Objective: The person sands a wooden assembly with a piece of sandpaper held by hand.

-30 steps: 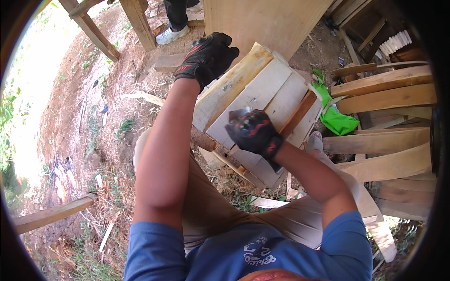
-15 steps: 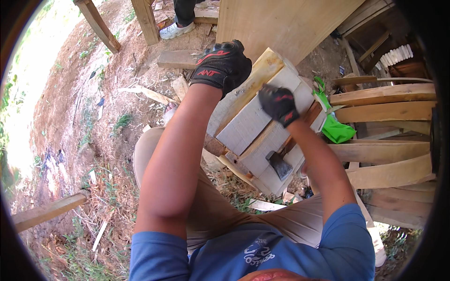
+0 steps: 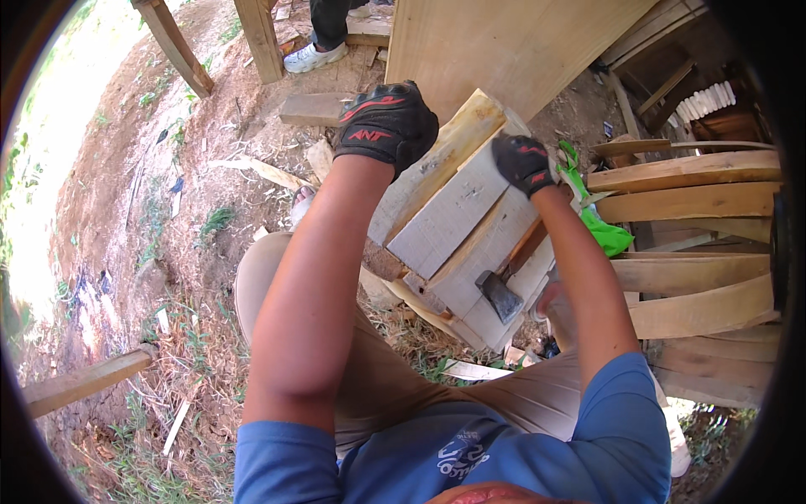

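My left hand (image 3: 387,128), in a black glove with red trim, is closed in a fist at the left side of a yellowish length of wood (image 3: 460,139). What its fingers hold, if anything, is hidden. My right hand (image 3: 524,164), gloved alike, is closed over the far end of a pale grey plank (image 3: 449,214); I cannot make out what is in its fingers. Below them, a dark metal axe head (image 3: 499,296) rests on the stacked planks between my knees. A brownish strip of wood (image 3: 525,245) shows just beyond it.
A large wooden board (image 3: 512,46) rises beyond the stack. Curved planks (image 3: 688,273) stand close on the right, with bright green plastic (image 3: 606,235) beside them. Another person's white shoe (image 3: 316,57) shows at the far left. A timber (image 3: 88,382) lies at the lower left.
My right hand has moved right and slightly away along the planks. My left hand has shifted slightly left and stays closed. The axe head lies in the same place.
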Demonstrator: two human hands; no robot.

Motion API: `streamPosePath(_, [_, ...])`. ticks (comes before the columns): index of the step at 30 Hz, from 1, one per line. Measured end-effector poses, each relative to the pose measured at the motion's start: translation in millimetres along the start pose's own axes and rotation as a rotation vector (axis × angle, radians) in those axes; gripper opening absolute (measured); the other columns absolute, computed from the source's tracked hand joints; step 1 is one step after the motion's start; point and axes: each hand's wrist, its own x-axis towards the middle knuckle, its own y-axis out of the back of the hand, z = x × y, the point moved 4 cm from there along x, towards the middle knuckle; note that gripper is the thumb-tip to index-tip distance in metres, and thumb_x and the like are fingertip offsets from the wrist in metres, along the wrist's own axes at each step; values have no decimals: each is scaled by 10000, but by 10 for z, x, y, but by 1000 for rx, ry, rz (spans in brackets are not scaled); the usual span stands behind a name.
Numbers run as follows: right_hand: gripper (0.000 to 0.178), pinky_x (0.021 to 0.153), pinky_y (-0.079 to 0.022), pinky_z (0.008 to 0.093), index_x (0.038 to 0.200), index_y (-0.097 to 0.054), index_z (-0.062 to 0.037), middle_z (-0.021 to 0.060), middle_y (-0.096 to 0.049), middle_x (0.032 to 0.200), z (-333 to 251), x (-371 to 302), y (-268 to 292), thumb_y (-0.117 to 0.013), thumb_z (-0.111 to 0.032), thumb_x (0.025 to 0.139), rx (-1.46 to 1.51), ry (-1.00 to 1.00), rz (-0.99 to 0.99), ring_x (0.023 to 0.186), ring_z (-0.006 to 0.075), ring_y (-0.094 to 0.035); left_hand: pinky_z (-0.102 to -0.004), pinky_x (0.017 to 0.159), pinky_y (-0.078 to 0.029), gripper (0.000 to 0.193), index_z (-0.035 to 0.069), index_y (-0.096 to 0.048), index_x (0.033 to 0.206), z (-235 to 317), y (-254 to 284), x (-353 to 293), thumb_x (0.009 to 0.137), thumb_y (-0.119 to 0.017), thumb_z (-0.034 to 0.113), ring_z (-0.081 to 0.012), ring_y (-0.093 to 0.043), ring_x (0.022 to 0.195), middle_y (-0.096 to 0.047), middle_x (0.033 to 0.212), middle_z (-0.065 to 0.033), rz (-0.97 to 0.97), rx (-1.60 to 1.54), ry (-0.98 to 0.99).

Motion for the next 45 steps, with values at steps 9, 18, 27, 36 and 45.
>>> streamPosePath(9, [132, 610, -559, 460, 860, -669, -108, 110, -689, 696, -1553, -508, 605, -568, -159, 929, 174, 500, 97, 632, 313, -701, -496, 1037, -552, 540, 68, -702, 1325, -117, 0, -33, 953, -642, 454, -408, -695, 1215, -735, 1282, -230, 12, 18, 55])
streamPosePath(18, [348, 803, -588, 562, 1029, -755, -66, 206, -781, 1066, 472, 516, -153, -465, -259, 1027, -30, -170, -134, 900, 427, -762, -488, 1029, -553, 518, 77, -711, 1312, -142, 15, -49, 978, -625, 463, -402, -694, 1212, -737, 1257, -236, -65, 37, 48])
streamPosePath(27, [177, 666, -569, 501, 917, -698, -99, 140, -735, 821, -1794, -541, 652, -572, -220, 941, 246, 388, -141, 748, 332, -734, -487, 1011, -559, 515, 33, -721, 1262, -119, -26, -23, 971, -654, 453, -398, -713, 1167, -751, 1214, -236, -70, 46, 35])
streamPosePath(36, [361, 743, -589, 540, 914, -740, -69, 189, -778, 936, 262, 34, -160, -466, -274, 1029, 51, -21, -72, 858, 419, -755, -487, 1047, -545, 551, 57, -706, 1334, -129, -1, -81, 959, -653, 458, -393, -696, 1226, -727, 1303, -235, -50, 27, 82])
streamPosePath(45, [331, 649, -567, 541, 826, -733, -99, 181, -753, 801, -26, -63, -220, -489, -248, 995, 63, -85, 86, 706, 381, -737, -489, 1057, -540, 559, 64, -708, 1337, -64, -21, -58, 957, -652, 470, -395, -688, 1243, -726, 1307, -233, -42, 39, 38])
